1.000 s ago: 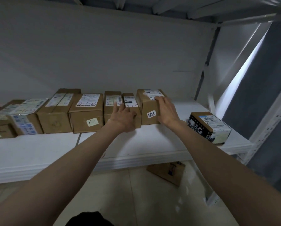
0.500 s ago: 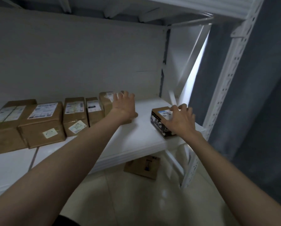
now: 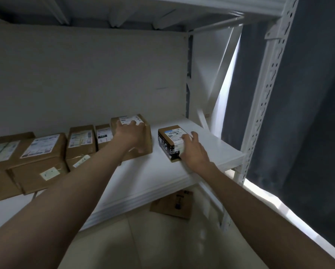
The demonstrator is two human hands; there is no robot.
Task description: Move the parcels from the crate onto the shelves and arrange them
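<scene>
Parcels stand in a row on the white shelf (image 3: 162, 171), and the one in hand is the small black-and-brown box (image 3: 169, 141), sitting apart from the row's right end with a bare strip of shelf between. The right hand (image 3: 194, 152) is on this box: its fingers (image 3: 185, 137) are curled over the labelled top and near corner, the thumb raised on the far side, so it grips the box from above and from the right.

Left of the small box, the end parcel of the row (image 3: 141, 131) is a taller brown carton with a white label on top. The left hand (image 3: 131, 136) rests on it, fingers bent over its top front edge, holding it in place; how firmly it grips I cannot tell.

Further left of the small box come two narrow cartons (image 3: 81, 140) side by side, then two broad flat ones (image 3: 40, 158) running out of view. Below the small box, on the floor under the shelf, lies a flat brown packet (image 3: 172, 204). To the right stands the shelf's perforated white post (image 3: 263, 90) against a dark curtain (image 3: 308, 113).

The small box looks light and stiff, with taped card that should slide easily on the smooth shelf. Its short sides give the surest hold; a push from the right side would likely close the gap, with care not to tip it.
</scene>
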